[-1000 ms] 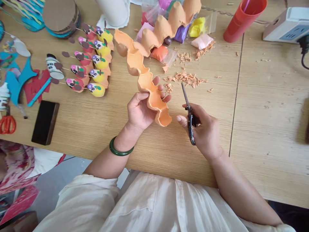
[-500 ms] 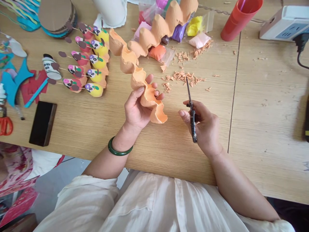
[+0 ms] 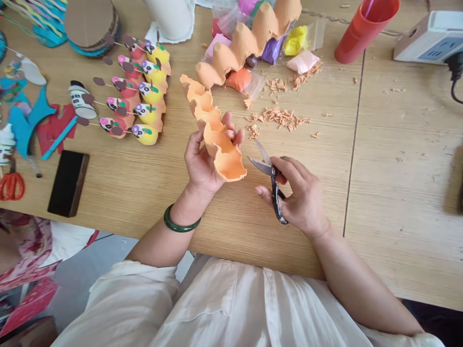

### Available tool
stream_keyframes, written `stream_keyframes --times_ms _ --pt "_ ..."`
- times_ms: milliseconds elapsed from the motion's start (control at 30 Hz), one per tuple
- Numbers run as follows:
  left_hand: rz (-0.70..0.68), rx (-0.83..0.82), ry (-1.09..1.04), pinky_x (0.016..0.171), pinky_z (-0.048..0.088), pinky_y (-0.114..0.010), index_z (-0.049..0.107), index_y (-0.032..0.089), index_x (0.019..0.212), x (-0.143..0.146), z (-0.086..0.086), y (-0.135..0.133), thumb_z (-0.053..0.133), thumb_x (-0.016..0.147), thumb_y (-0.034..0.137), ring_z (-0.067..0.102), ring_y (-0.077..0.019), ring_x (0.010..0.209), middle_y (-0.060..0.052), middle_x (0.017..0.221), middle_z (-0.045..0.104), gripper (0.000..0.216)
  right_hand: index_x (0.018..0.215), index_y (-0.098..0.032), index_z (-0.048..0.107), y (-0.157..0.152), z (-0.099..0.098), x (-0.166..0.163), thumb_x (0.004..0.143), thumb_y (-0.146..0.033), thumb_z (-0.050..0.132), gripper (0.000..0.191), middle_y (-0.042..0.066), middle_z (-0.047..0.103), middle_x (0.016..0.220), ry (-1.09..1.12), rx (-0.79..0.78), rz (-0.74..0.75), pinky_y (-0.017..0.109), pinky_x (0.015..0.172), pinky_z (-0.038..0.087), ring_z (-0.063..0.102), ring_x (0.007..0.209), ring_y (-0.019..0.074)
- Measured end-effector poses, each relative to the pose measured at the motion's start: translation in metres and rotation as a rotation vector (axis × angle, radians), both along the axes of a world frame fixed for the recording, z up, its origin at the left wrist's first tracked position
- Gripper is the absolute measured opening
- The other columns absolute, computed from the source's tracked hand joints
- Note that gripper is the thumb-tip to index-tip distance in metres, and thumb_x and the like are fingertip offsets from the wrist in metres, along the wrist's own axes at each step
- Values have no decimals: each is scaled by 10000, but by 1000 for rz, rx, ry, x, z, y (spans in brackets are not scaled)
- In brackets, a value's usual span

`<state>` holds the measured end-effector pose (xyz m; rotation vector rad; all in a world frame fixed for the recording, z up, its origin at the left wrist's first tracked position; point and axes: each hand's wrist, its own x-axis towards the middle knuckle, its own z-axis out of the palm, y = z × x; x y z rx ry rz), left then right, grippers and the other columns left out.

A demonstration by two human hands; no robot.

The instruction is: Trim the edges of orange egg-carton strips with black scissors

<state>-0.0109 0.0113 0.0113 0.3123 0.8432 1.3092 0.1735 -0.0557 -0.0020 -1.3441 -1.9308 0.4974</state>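
My left hand (image 3: 206, 161) grips an orange egg-carton strip (image 3: 217, 132) from below, its hollow cups facing up and its near end toward me. In my right hand (image 3: 298, 193) is a pair of black-handled scissors (image 3: 277, 193). Their blades stand apart and point at the strip's near cup, a small gap away from it. Orange paper trimmings (image 3: 280, 117) lie scattered on the table beyond the scissors. A second orange egg-carton strip (image 3: 243, 43) rests farther back, cups upside down, over some bags of coloured clay.
Painted egg-carton figures (image 3: 146, 113) stand in rows at left. A black phone (image 3: 68, 183) and red-handled scissors (image 3: 12, 185) lie near the front left edge. At the back right are a red cup (image 3: 365, 33) and a white power strip (image 3: 428, 38) with a plug.
The carton strip has turned so its cups face up more. My right hand has moved left, and the scissors have swung toward the strip with their blades spread.
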Motion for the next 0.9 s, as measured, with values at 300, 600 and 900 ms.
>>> stream_keyframes --times_ms 300,600,900 --pt "23 -12 50 1079 556 -378 627 235 1298 -2 -6 1 465 993 470 662 -242 1232 -81 1124 709 418 1148 -195 716 1 -5 3 994 -498 618 354 52 689 840 -252 273 62 291 643 413 602 764 174" --pt "14 -33 78 1099 544 -345 642 224 1262 0 -3 1 462 991 446 637 -230 1282 -94 1128 709 394 1212 -209 719 1 -6 4 1013 -431 615 316 50 715 873 -361 311 34 299 638 376 592 783 175" --pt "-20 -40 73 1076 565 -391 658 197 1246 1 -4 0 405 1029 435 681 -247 1213 -93 1058 725 410 1192 -149 707 2 -8 3 1007 -361 645 288 48 702 813 -290 326 -40 286 603 386 610 718 161"
